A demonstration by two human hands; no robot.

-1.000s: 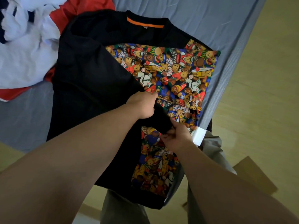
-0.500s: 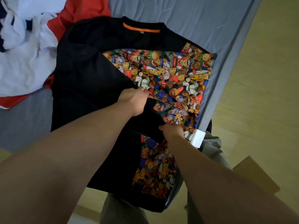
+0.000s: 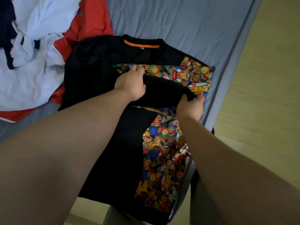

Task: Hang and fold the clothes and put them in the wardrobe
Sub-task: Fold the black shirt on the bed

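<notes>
- The black shirt [image 3: 100,88] has an orange strip [image 3: 141,45] inside its collar. A small pale tag [image 3: 141,48] sits just under the strip, too small to read.
- A panel printed with teddy bears [image 3: 164,159] runs down the shirt's right half, from the chest to near the hem.
- The shirt lies flat on a bed [image 3: 186,21] covered in a grey-blue sheet, with its collar at the far end. Its hem hangs off the near edge of the bed, over the person's khaki trousers [image 3: 201,202].
- The left hand [image 3: 131,85] grips one end of a black flap [image 3: 164,93] of the shirt. Its fingers [image 3: 135,69] reach onto the bear print and its thumb is at the flap's edge.
- The right hand [image 3: 190,108] pinches the other end of the flap with curled fingers, near the bed's right edge.
- The flap lies across the bear panel between the two hands.
- A white garment [image 3: 32,65] with dark trim is heaped on a red garment [image 3: 92,21] at the far left. The red one touches the shirt's left shoulder.
- The mattress side [image 3: 227,75], with its mesh band, drops to a pale wooden floor [image 3: 267,78] on the right.
- Bare sheet lies beyond the collar.
</notes>
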